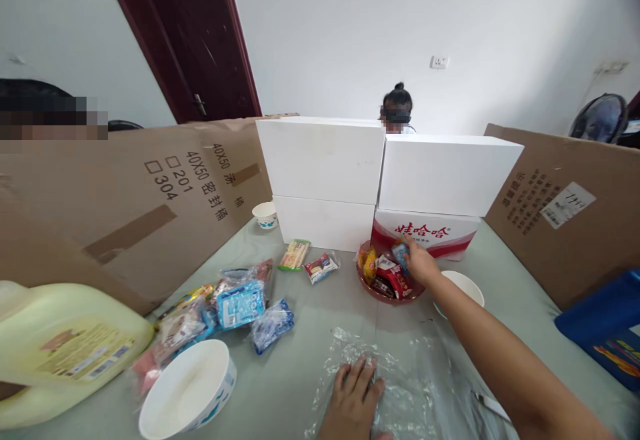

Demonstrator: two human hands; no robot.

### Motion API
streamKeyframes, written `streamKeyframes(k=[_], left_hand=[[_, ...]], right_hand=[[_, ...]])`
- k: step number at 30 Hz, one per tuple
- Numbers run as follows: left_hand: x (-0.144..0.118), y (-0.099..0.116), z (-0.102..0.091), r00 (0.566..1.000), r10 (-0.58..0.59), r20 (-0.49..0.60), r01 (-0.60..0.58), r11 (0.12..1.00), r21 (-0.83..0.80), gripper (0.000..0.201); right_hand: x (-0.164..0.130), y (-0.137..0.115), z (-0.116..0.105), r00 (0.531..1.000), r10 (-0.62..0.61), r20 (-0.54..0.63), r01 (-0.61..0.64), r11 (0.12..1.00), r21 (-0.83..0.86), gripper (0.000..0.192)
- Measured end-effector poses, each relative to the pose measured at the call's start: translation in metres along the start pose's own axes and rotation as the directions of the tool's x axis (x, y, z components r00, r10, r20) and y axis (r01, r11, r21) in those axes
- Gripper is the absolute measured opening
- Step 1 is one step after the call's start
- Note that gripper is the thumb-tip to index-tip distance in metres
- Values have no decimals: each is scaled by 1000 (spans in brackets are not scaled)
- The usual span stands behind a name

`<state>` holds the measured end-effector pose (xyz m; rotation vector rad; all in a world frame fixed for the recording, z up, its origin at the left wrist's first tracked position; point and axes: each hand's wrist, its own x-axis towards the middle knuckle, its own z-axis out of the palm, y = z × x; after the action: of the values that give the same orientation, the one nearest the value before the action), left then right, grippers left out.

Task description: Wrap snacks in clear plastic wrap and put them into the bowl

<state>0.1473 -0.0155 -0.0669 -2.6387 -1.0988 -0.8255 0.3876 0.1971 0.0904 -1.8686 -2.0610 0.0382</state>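
Observation:
My right hand [421, 265] reaches over the reddish bowl [393, 299] and has its fingers closed on a blue snack packet [400, 252] at the bowl's far right side. Red and dark snack packets [393, 276] and a yellow-wrapped snack [369, 263] lie in the same bowl. Flat on a crumpled clear plastic bag [410, 387] rests my left hand [353, 390], fingers stretched out and holding nothing. Beyond it, a green-and-yellow snack packet [295, 255] and a red-and-white packet [321, 267] lie on the table.
White boxes [325, 160] and cardboard walls [200, 207] enclose the table. Left are a pile of snack packets [240, 303], a large white bowl [187, 387] and a yellowish jug [75, 353]. A white bowl [465, 290] and blue container [605, 333] stand right. A person [397, 103] is behind.

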Motion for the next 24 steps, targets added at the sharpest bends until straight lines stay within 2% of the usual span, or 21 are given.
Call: streamKeyframes(k=[2,4,9,12,15,20,22,24], left_hand=[[0,-2,2,999,13,-29,-13,1000,21,61],[1,-3,3,998,20,-52,-18,999,37,60],[3,-2,3,994,35,-106,-28,997,65,61],[2,-4,2,995,49,-90,-44,997,63,59],[-1,-5,6,998,44,-50,-41,997,64,52],[-6,-6,18,998,-41,-49,45,995,87,33],[-5,-7,17,999,-23,-49,28,995,93,31],[-2,-9,10,1000,18,-22,-16,997,78,39]], right_hand=[[9,0,15,998,20,62,-19,999,-27,46],[9,1,21,995,17,97,-12,999,-49,42],[2,5,3,997,-6,78,13,996,-86,52],[3,5,-9,999,8,49,-3,995,-99,40],[12,-1,-12,999,9,39,-5,995,-98,31],[35,-25,-4,991,-113,65,115,993,-39,31],[45,-36,-3,982,-174,71,173,985,8,31],[52,-45,-4,975,-216,57,212,975,61,32]])
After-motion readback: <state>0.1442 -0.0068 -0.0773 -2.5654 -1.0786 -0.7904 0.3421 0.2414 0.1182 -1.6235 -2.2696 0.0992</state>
